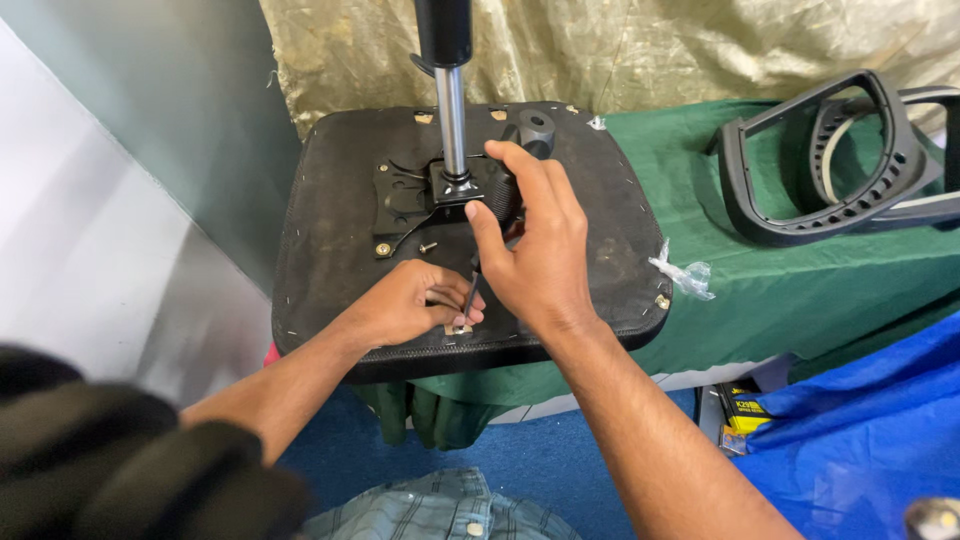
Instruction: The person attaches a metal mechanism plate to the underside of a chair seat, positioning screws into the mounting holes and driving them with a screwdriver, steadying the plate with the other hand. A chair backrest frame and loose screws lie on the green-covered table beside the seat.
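Both our hands meet near the front edge of the upturned chair seat [330,200]. Our right hand [535,245] pinches a thin dark tool [470,290], its tip beneath the grip; our left hand [410,305] curls narrowly around that tip, just below-left.

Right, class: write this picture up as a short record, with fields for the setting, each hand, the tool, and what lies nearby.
Setting: upturned black chair seat on a green-covered table
Metal parts: black mounting plate with a gas-lift column standing up from it
Left hand: left hand rests on the seat's near edge, fingers by the tool tip
Right hand: right hand grips a thin dark tool, pointed down at the seat
Loose part: a screw beside the plate
Nearby: black armrest frames, clear plastic bag, blue sheet
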